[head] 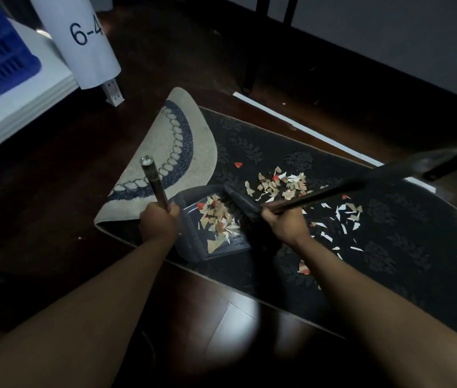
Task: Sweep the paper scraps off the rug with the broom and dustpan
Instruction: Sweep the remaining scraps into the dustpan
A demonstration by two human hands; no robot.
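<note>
1. Lying partly in the dustpan (191, 233) and partly beyond it, the paper scraps (283, 186) are split. One heap sits in the pan between the two hands. The rest are strewn on the dark rug (389, 219) ahead of the right hand and off to its right.
2. Between the hands, the broom (242, 203) has its bristles at the pan's mouth, seemingly to drag scraps inward.
3. The right hand (283, 222) is wrapped round the broom's handle close to the head. Gripping that low likely gives short, controlled strokes. The long handle runs away up and to the right.
4. The left hand (158, 221) is clenched round the dustpan's upright handle (153, 183). This probably holds the pan steady, mouth turned toward the right hand.
5. Past the left hand, the rug's corner is folded over, its pale underside (171, 147) showing.
6. Farther beyond the left hand stands a white post marked "6-4" (81, 37).
7. To my eye the job is about half done.
</note>
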